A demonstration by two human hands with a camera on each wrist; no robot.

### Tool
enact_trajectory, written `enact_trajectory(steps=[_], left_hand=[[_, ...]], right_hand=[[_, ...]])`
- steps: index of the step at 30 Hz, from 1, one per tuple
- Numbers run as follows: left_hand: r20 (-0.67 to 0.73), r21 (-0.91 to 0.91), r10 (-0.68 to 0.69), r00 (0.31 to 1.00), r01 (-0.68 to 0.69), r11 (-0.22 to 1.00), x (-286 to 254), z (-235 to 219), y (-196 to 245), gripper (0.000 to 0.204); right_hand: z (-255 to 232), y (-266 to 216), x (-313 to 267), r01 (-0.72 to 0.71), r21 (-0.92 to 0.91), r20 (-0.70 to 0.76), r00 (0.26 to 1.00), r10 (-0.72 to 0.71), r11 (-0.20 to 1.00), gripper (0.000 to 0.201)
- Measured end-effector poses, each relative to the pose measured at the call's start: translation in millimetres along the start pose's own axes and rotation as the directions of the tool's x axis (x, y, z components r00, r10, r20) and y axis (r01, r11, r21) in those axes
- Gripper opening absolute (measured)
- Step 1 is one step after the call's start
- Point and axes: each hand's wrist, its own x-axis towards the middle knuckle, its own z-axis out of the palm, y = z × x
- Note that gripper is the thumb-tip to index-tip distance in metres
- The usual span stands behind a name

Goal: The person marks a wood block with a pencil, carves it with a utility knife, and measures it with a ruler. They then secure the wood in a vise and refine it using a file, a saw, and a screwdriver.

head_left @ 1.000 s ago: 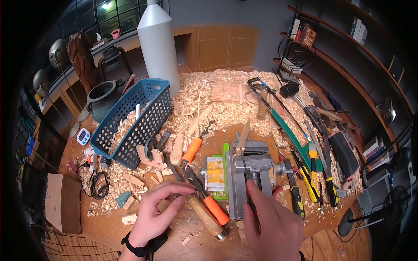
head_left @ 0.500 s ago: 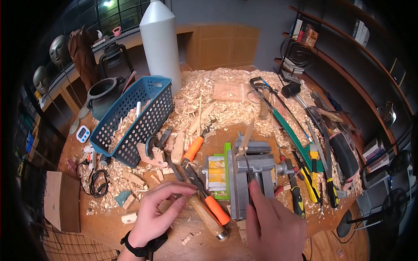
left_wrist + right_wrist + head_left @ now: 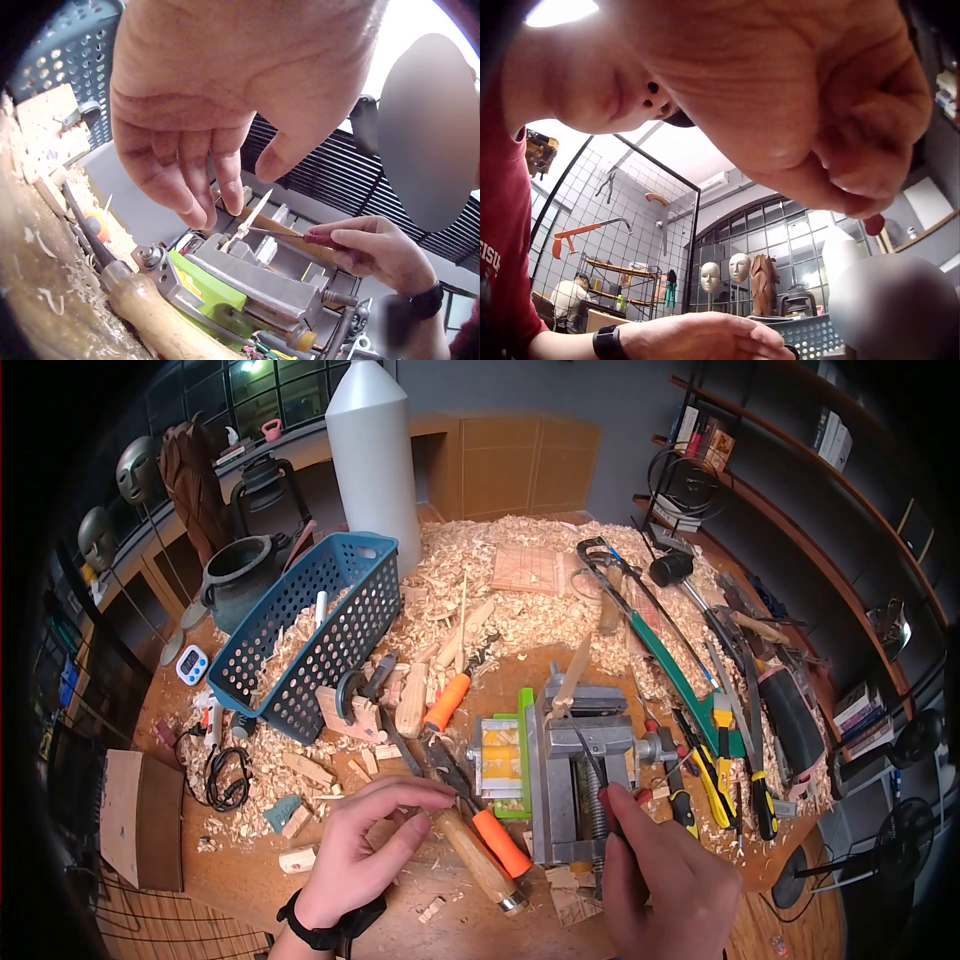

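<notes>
My right hand (image 3: 680, 875) grips the red handle (image 3: 319, 237) of a slim file (image 3: 588, 748). The file's thin tip meets the lower part of a slender, pointed carved wood piece (image 3: 572, 675). That piece stands upright in the grey bench vise (image 3: 622, 732). My left hand (image 3: 375, 845) hangs over the bench left of the vise, fingers loosely bent and holding nothing. Beside its fingertips lies a tool with a wooden handle (image 3: 480, 865), next to an orange-handled tool (image 3: 500, 843). In the right wrist view the curled fist hides most of the file.
A blue perforated basket (image 3: 305, 645) stands left of centre, near a large grey bottle (image 3: 372, 470). Wood shavings (image 3: 450, 580) cover much of the bench. A green-framed hacksaw (image 3: 665, 670), yellow-black tools (image 3: 710, 785) and a mallet (image 3: 672, 568) lie at right.
My right hand has shifted right and slightly toward me, swinging the file to a more slanted angle across the vise. My left hand stays about where it was.
</notes>
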Motion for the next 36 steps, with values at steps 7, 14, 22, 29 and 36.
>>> enact_trajectory(steps=[7,14,22,29,36], left_hand=[[0.005,0.006,0.015,1.000,-0.015,1.000,0,-1,-1,0.022],[-0.024,0.022,-0.064,0.998,0.064,0.998,-4,-1,11,0.020],[-0.088,0.104,-0.082,0.993,0.091,0.990,0,-1,44,0.021],[-0.064,0.121,-0.088,0.994,0.095,0.988,-2,-3,43,0.023],[-0.027,0.085,-0.068,0.997,0.070,0.994,-3,-4,21,0.021]], right_hand=[[4,6,1,0.014,0.010,-0.021,1.000,-0.014,1.000,0.029],[-12,16,-3,-0.017,0.004,-0.052,0.999,0.017,1.000,0.032],[-20,15,0,-0.098,0.121,0.118,0.990,0.083,0.988,0.035],[-13,14,2,-0.053,0.158,0.113,0.993,0.035,0.986,0.037],[7,18,11,0.029,0.075,0.072,0.997,-0.034,0.997,0.035]])
